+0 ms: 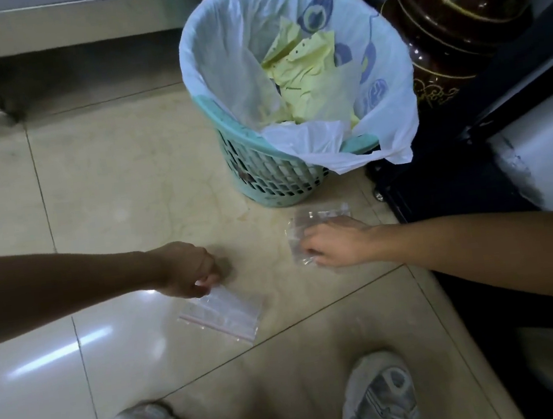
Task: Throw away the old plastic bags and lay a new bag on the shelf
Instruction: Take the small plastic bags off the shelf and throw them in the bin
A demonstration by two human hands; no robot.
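Note:
Two clear plastic bags are down at the beige tiled floor. My left hand [190, 269] pinches the top corner of a zip bag with a red seal strip [223, 313], which hangs or lies just below the fingers. My right hand [336, 244] is pressed onto a crumpled clear bag [311, 221] with the fingers curled around its edge. Beyond both hands stands a teal mesh waste basket [264, 172], lined with a white bag [385, 121] and holding yellow paper scraps [308, 78].
A dark brown glazed jar [454, 23] stands right of the basket. A black shelf frame [445, 186] with a white panel runs down the right side. A metal cabinet base [40, 26] crosses the top left. My two grey sneakers [379, 401] are at the bottom.

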